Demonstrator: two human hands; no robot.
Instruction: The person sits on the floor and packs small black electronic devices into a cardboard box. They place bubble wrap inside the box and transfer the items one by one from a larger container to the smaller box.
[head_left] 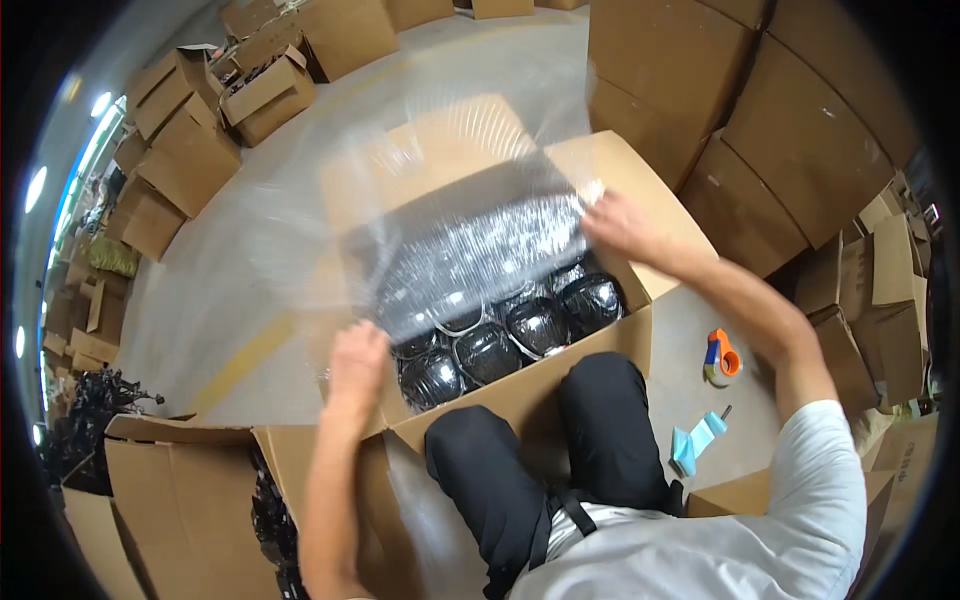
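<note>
A clear sheet of bubble wrap stretches between my two hands over an open cardboard box. It covers the far part of the box, and its far end is smeared by motion. My left hand is closed on the sheet's near left corner, by the box's left side. My right hand pinches the other side of the sheet, above the right flap. Under the near edge show several shiny black rounded items in clear plastic, packed in rows; the sheet veils those farther back.
On the floor right of my legs lie an orange tape dispenser and a light blue object with a dark tip. Tall stacked cartons stand at the right. Another open carton is at lower left, and more boxes line the far left.
</note>
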